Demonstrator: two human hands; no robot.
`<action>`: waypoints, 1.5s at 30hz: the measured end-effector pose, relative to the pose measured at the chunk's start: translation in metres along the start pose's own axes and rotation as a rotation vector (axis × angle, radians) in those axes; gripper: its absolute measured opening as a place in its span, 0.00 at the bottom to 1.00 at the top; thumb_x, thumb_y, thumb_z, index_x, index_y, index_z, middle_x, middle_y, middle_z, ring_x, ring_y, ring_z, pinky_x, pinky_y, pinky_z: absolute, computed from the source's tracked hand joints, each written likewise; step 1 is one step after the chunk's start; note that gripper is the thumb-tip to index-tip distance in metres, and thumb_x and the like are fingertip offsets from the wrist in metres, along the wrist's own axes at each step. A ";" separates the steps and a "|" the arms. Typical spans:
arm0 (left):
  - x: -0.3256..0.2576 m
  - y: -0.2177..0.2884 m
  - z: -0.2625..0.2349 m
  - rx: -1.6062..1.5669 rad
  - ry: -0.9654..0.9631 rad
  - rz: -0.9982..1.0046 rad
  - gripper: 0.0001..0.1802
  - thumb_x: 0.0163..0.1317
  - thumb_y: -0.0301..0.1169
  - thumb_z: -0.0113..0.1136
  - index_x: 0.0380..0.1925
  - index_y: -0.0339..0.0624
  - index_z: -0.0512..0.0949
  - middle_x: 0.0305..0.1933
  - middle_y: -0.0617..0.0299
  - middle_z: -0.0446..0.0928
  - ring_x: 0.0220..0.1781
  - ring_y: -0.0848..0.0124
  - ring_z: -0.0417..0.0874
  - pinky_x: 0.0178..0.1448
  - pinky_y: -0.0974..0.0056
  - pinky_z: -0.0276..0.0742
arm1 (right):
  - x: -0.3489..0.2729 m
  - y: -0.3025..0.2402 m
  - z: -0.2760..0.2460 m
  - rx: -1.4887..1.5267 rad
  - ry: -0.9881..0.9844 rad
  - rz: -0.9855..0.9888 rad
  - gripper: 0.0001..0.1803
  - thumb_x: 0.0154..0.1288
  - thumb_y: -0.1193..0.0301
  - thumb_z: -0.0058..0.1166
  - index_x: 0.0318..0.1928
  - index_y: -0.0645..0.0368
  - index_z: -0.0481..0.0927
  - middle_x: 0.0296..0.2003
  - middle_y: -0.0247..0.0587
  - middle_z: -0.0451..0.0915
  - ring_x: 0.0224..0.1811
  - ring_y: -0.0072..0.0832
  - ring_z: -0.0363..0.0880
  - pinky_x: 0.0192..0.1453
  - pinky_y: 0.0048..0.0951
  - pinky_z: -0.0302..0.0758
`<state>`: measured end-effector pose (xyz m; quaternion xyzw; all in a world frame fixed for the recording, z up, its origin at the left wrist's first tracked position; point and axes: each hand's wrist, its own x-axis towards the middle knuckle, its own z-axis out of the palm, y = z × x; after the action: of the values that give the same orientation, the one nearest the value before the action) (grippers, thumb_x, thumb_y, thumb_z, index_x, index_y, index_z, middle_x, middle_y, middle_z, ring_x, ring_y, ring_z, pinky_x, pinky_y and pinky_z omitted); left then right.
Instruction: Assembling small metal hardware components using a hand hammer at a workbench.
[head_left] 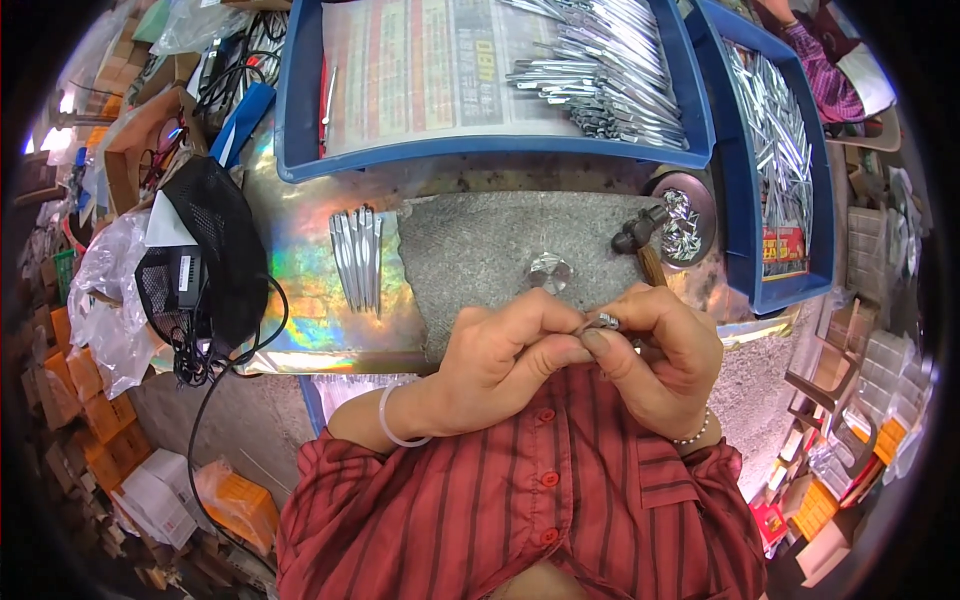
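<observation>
Both hands meet close to my chest over the near edge of a grey stone slab (480,250). My left hand (500,355) and my right hand (655,355) pinch a small shiny metal piece (607,321) between their fingertips. A hammer (640,240) with a dark head and wooden handle lies on the slab just beyond my right hand. A small round metal disc (549,272) sits on the slab ahead of my fingers. A row of thin metal strips (358,255) lies to the left on an iridescent sheet (300,270).
A blue tray (300,120) lined with newspaper holds several metal strips (600,75) at the far side. A second blue tray (745,200) at the right is full of strips. A round dish (685,225) holds small shiny parts. Black mesh bag (215,250) and cables lie left.
</observation>
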<state>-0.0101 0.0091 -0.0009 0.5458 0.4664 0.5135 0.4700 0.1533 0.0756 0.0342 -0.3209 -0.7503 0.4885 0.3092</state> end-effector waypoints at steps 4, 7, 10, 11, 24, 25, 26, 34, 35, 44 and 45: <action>0.003 0.001 0.000 -0.024 -0.036 -0.091 0.05 0.63 0.27 0.57 0.32 0.36 0.73 0.23 0.64 0.79 0.28 0.82 0.78 0.28 0.76 0.71 | 0.001 0.002 -0.002 -0.022 -0.015 0.100 0.05 0.58 0.77 0.58 0.32 0.65 0.75 0.23 0.37 0.77 0.21 0.19 0.76 0.23 0.19 0.70; 0.002 0.001 -0.002 -0.066 -0.072 -0.213 0.06 0.64 0.27 0.55 0.34 0.35 0.72 0.23 0.65 0.78 0.30 0.81 0.78 0.31 0.76 0.71 | 0.002 0.003 0.004 0.215 0.015 0.346 0.07 0.59 0.76 0.58 0.29 0.64 0.74 0.23 0.34 0.77 0.21 0.15 0.76 0.23 0.17 0.70; 0.005 0.002 -0.004 -0.338 -0.159 -0.434 0.10 0.65 0.28 0.54 0.41 0.34 0.67 0.28 0.62 0.78 0.30 0.79 0.78 0.37 0.76 0.73 | 0.008 0.015 0.007 0.369 0.077 0.466 0.07 0.60 0.75 0.57 0.28 0.62 0.73 0.20 0.31 0.75 0.16 0.13 0.70 0.19 0.14 0.65; 0.007 0.004 -0.006 -0.342 -0.154 -0.445 0.10 0.65 0.28 0.54 0.41 0.34 0.67 0.28 0.62 0.78 0.30 0.79 0.78 0.37 0.76 0.73 | 0.010 0.019 0.009 0.446 0.110 0.526 0.07 0.60 0.75 0.57 0.28 0.61 0.73 0.18 0.30 0.73 0.14 0.11 0.67 0.17 0.13 0.63; 0.037 0.008 -0.019 -0.443 -0.300 -0.699 0.13 0.62 0.32 0.58 0.38 0.36 0.67 0.24 0.59 0.78 0.18 0.77 0.79 0.19 0.77 0.74 | 0.018 0.037 0.003 0.840 0.093 0.754 0.07 0.61 0.74 0.56 0.28 0.57 0.72 0.15 0.27 0.70 0.09 0.10 0.57 0.11 0.14 0.51; 0.038 0.008 -0.019 -0.457 -0.311 -0.714 0.13 0.62 0.32 0.58 0.38 0.36 0.66 0.23 0.59 0.78 0.18 0.76 0.79 0.19 0.77 0.74 | 0.016 0.038 0.003 0.843 0.107 0.750 0.07 0.62 0.73 0.55 0.27 0.57 0.72 0.15 0.27 0.70 0.09 0.10 0.57 0.11 0.13 0.51; 0.039 0.007 -0.018 -0.456 -0.311 -0.714 0.13 0.62 0.32 0.58 0.38 0.36 0.66 0.23 0.59 0.78 0.18 0.76 0.79 0.19 0.77 0.74 | 0.015 0.038 0.003 0.846 0.122 0.746 0.07 0.62 0.73 0.55 0.27 0.56 0.72 0.16 0.27 0.70 0.09 0.09 0.57 0.11 0.13 0.51; 0.048 0.014 -0.016 -0.318 -0.449 -0.693 0.12 0.62 0.31 0.58 0.36 0.34 0.69 0.21 0.59 0.77 0.17 0.76 0.78 0.19 0.76 0.73 | 0.001 0.032 0.005 0.809 0.228 0.633 0.08 0.63 0.72 0.54 0.28 0.56 0.71 0.16 0.27 0.70 0.10 0.10 0.57 0.11 0.13 0.52; 0.050 0.018 -0.016 -0.318 -0.448 -0.692 0.12 0.62 0.31 0.58 0.36 0.34 0.69 0.21 0.59 0.77 0.17 0.76 0.78 0.19 0.76 0.73 | -0.001 0.029 0.007 0.770 0.271 0.586 0.08 0.64 0.72 0.53 0.28 0.56 0.71 0.16 0.27 0.69 0.10 0.10 0.57 0.11 0.13 0.52; 0.064 0.028 -0.010 -0.130 -0.681 -0.626 0.11 0.62 0.30 0.57 0.37 0.33 0.69 0.19 0.60 0.75 0.17 0.76 0.77 0.20 0.74 0.72 | -0.022 0.020 0.010 0.801 0.470 0.543 0.07 0.66 0.72 0.50 0.29 0.57 0.70 0.16 0.28 0.69 0.10 0.10 0.57 0.12 0.13 0.54; 0.065 0.026 -0.008 -0.136 -0.692 -0.630 0.12 0.62 0.30 0.57 0.37 0.32 0.69 0.19 0.59 0.75 0.17 0.75 0.77 0.20 0.74 0.72 | -0.023 0.020 0.010 0.802 0.473 0.542 0.07 0.66 0.72 0.50 0.29 0.57 0.70 0.16 0.28 0.69 0.10 0.10 0.57 0.12 0.13 0.54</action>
<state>-0.0149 0.0708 0.0333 0.4848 0.3907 0.1629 0.7654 0.1631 0.0589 0.0087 -0.4611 -0.3051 0.7133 0.4307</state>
